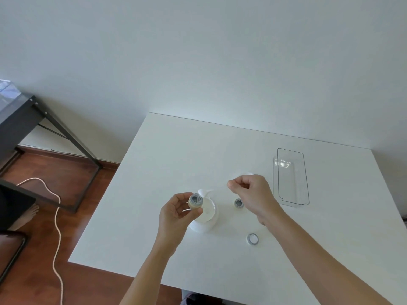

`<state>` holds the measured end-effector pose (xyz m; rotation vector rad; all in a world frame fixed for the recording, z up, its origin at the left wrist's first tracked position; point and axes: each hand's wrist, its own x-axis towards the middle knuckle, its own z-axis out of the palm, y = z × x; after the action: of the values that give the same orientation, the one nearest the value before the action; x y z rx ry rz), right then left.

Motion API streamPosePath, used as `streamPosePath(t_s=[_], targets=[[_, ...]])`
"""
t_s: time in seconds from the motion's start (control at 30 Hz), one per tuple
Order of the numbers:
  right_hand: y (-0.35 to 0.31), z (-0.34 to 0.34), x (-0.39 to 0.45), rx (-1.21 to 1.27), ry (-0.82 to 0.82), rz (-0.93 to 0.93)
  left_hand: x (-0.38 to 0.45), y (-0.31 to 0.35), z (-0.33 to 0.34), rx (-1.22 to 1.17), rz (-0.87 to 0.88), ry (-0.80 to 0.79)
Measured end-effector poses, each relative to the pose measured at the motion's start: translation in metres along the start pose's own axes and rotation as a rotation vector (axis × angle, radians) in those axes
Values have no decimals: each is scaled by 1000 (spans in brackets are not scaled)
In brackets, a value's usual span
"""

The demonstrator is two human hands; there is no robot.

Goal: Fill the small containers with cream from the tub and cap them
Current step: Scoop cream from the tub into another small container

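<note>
Head view: filling in progress.
Your left hand (176, 211) grips one small container (195, 201) over the tub (206, 219); your right hand (253, 192) pinches something unclear; capping remains.

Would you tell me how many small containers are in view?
2: one small container gripped in the left hand above the tub, another standing on the table beside the right hand.
</note>
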<state>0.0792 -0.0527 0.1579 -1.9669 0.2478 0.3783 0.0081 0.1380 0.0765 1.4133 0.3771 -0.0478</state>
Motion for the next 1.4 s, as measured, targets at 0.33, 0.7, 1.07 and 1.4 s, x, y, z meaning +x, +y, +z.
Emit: streamPosePath(t_s=[0.33, 0.7, 1.07, 1.4], targets=[[10, 13, -18, -316, 235, -650, -2, 11, 3, -45, 17, -35], [27, 3, -25, -768, 411, -1278, 1, 14, 0, -86, 6, -46], [27, 0, -29, -782, 487, -1279, 3, 8, -5, -82, 11, -31], [31, 15, -6, -477, 237, -538, -1, 1, -22, -92, 12, -32]])
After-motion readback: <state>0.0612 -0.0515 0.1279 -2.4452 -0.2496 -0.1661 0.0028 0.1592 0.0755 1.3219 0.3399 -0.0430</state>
